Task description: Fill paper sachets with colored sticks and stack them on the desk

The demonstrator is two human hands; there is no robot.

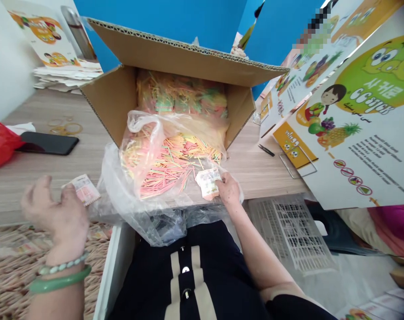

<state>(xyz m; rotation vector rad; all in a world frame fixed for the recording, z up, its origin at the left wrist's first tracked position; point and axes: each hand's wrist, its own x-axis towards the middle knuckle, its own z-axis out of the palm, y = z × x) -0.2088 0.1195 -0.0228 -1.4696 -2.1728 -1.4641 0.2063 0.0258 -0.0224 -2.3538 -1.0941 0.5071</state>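
My right hand point(229, 188) pinches a small printed paper packet point(208, 183) at its right edge, just in front of the pile of thin sticks. My left hand point(57, 209) hovers over the table's front edge, slightly blurred, with thumb and fingers apart. Right beside its thumb lies another small printed packet point(86, 190), partly hidden by the hand. Pink, yellow and green thin sticks point(168, 166) spill from a clear plastic bag point(145, 126) inside an open cardboard box point(108, 102) lying on its side. More sticks in bundles fill the back of the box.
A black phone point(48, 143) and a red bag point(2, 144) lie left, near yellow rubber bands point(65, 126). Printed cartons point(362, 124) stand right, with tweezers point(266, 150) beside them. Below are a white plastic crate point(295, 231) and, at lower left, a container full of packets point(48, 262).
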